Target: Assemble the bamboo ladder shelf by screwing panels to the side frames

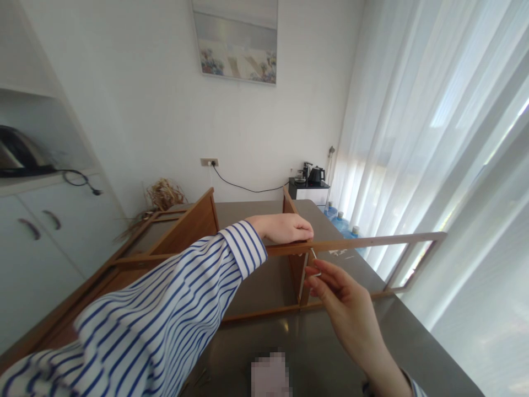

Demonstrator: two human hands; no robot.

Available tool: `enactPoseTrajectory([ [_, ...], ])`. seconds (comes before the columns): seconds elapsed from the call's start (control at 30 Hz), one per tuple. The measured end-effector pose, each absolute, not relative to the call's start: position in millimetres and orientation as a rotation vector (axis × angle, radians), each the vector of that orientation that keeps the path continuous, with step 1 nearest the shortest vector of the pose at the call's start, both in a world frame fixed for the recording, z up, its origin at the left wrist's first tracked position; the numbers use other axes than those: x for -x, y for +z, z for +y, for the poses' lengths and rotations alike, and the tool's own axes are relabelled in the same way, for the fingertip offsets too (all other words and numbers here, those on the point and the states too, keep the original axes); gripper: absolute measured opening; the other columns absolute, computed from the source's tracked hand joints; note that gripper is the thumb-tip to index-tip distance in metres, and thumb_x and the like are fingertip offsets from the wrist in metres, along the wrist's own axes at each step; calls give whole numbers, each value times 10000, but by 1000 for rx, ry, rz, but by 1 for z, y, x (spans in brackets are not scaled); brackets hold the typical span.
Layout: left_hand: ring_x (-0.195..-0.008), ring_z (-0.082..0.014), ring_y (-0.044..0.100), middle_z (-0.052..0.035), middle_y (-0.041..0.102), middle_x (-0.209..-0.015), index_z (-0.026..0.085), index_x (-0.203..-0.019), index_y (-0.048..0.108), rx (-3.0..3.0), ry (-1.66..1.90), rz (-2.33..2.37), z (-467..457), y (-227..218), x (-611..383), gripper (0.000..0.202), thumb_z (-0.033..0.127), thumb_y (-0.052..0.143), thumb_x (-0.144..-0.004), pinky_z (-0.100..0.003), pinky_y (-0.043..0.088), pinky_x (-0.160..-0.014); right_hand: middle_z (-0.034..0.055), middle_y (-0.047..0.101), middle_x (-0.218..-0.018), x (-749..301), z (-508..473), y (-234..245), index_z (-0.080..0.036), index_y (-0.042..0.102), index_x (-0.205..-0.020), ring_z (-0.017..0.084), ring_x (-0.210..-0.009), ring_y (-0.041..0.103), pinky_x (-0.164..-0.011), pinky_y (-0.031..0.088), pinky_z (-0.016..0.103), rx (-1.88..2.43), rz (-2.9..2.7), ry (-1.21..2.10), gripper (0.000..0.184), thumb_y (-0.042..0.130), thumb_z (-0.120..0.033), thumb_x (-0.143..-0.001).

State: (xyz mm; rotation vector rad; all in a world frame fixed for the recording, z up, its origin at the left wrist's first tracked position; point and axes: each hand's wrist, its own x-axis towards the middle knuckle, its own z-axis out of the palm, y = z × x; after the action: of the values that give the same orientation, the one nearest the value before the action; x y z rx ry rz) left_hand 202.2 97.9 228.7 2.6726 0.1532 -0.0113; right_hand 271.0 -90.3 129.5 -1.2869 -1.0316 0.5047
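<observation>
A brown wooden furniture frame [372, 241] with long rails and upright panels lies across the dark table. My left hand [285, 227] is closed over its upper rail, the fingers curled at the joint with a crosspiece. Below that joint, my right hand [345, 295] pinches a thin silver hex key [314, 255] between thumb and fingers. The key's far end reaches the underside of the rail; whether it sits in a bolt is too small to tell. A wooden panel [290, 202] stands up behind my left hand.
Small loose pieces [339, 253] lie on the table [264, 336] beyond the rail. Another upright panel [185, 226] and dried stalks [165, 194] are at left. Water bottles [341, 221] stand near the white curtain [397, 138]. A kettle [317, 175] sits on the back stand.
</observation>
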Motion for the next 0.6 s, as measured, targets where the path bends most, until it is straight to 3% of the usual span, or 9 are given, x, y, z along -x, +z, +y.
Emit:
enactPoseTrajectory([
  [0.3,-795,-120,532,0,635,-884,170,-894,612,-2675,-20,149,100,227,-203,331,417,395,-856,-208,371,-716,93,635,-972,-282,-93,139,-202,643,-1016,184,-855,613,-745,513,301,1436,-1490,-217,228,493,-273,-859],
  [0.53,-799,-124,536,-4,636,-891,169,-905,618,-2663,-26,163,100,227,-203,339,425,403,-848,-211,373,-718,47,638,-775,-277,-93,143,-199,638,-855,152,-679,596,-608,485,256,1480,-1364,-107,199,463,-292,-868],
  [0.6,-791,-123,536,-3,636,-880,168,-896,617,-2664,-28,155,101,227,-203,338,425,402,-848,-213,374,-714,36,642,-737,-277,-93,141,-198,632,-882,144,-625,588,-559,476,247,1495,-1251,16,199,482,-327,-859],
])
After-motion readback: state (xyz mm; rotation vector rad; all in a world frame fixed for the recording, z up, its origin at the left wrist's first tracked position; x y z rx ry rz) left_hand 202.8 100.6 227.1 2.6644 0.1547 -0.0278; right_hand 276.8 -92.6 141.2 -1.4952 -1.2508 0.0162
